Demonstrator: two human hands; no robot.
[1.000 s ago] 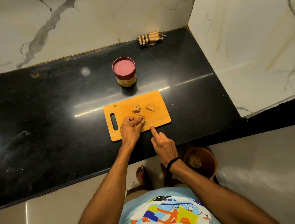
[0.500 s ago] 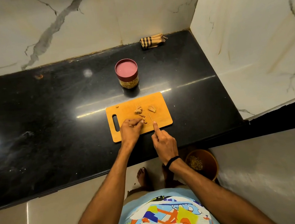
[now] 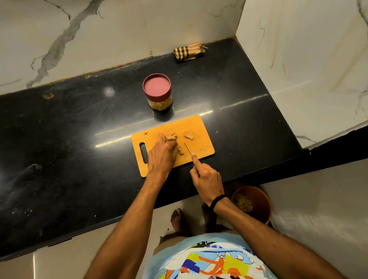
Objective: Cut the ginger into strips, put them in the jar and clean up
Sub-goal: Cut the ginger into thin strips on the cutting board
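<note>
When the present view was set against that of a second before, the left hand point(image 3: 160, 155) was found to have left the near part of the cutting board point(image 3: 199, 123) and reached to its far side. There its bent fingers closed on the knobbly ginger piece point(image 3: 171, 137). The cut bits point(image 3: 181, 151) it had been steadying lay released between the two hands. The knife point(image 3: 187, 149) had lifted slightly clear of them, its blade angled away from the person.

Judgement: one cut was finished and fresh stock was being fetched. Slicing was therefore only part done. A second ginger chunk point(image 3: 188, 135) lay untouched just right of the first, and the jar point(image 3: 157, 92) stood behind the board with its lid on. Nothing had yet been transferred at this stage, and cleaning had not begun.

Pose: the left arm was extended, the wrist over the board and the knuckles up. The fingertips were partly hidden, though they appeared to pinch the piece. The right hand point(image 3: 207, 180) was clenched round the knife handle off the board's near edge, with its forefinger laid along the spine.
</note>
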